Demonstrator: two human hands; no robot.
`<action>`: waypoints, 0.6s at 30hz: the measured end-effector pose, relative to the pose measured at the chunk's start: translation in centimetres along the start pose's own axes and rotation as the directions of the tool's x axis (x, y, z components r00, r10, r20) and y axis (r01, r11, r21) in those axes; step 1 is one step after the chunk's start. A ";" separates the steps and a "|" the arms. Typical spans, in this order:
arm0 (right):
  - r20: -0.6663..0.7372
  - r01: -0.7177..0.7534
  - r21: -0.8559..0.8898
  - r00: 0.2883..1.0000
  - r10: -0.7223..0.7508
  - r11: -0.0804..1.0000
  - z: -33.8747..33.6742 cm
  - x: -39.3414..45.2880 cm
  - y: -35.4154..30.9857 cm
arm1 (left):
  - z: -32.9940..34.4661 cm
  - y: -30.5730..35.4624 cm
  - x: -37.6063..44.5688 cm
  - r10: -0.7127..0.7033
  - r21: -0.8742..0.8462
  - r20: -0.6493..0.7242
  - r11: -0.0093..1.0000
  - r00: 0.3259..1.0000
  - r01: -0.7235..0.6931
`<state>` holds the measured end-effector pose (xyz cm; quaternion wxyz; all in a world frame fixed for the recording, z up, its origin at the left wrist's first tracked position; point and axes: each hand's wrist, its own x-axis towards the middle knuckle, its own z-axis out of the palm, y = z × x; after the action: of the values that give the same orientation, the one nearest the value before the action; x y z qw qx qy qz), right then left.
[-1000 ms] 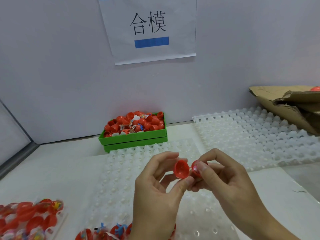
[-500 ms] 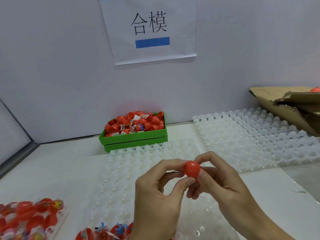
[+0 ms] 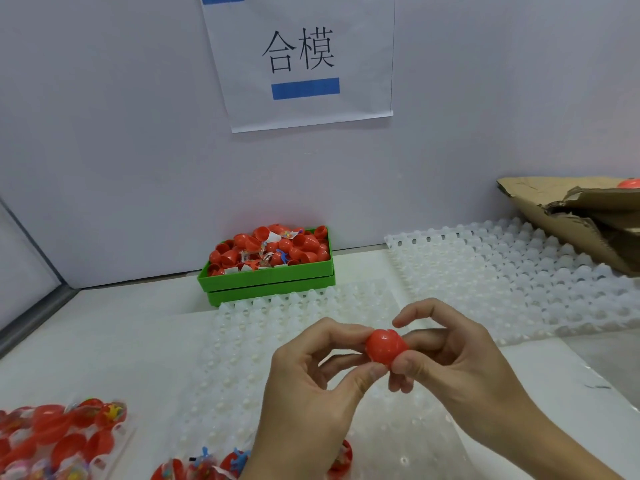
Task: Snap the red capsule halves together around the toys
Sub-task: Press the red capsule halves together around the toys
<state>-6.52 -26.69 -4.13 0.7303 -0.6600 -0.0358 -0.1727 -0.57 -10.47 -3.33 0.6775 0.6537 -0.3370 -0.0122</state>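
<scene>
Above the white dimpled plastic tray (image 3: 311, 341) I see both hands meeting on the small glossy red plastic capsule (image 3: 386, 345) — its halves closed together. My left hand (image 3: 311, 393) pinches it between thumb and forefinger; my right hand (image 3: 457, 362) grips its other side with the thumb, forefinger arched clear above. Behind sits a green plastic bin (image 3: 268, 278) of red capsule halves.

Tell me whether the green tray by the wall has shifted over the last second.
No. The green tray sits at the same spot against the back wall, left of the white moulded tray.
</scene>
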 end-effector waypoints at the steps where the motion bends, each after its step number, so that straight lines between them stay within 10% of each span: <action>1: -0.004 0.002 -0.021 1.000 -0.002 1.000 0.0 0.1 -0.1 | -0.1 0.1 0.0 0.002 0.005 0.019 1.000 1.000 -0.003; 18: -0.013 0.115 -0.077 0.993 -0.116 0.990 0.0 -0.3 -1.0 | 0.6 -0.1 -0.2 -0.016 0.028 -0.040 0.999 0.999 0.017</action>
<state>-7.08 -26.76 -3.23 0.6935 -0.6827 -0.0609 -0.2219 -0.96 -10.95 -3.51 0.6748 0.6660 -0.3181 0.0002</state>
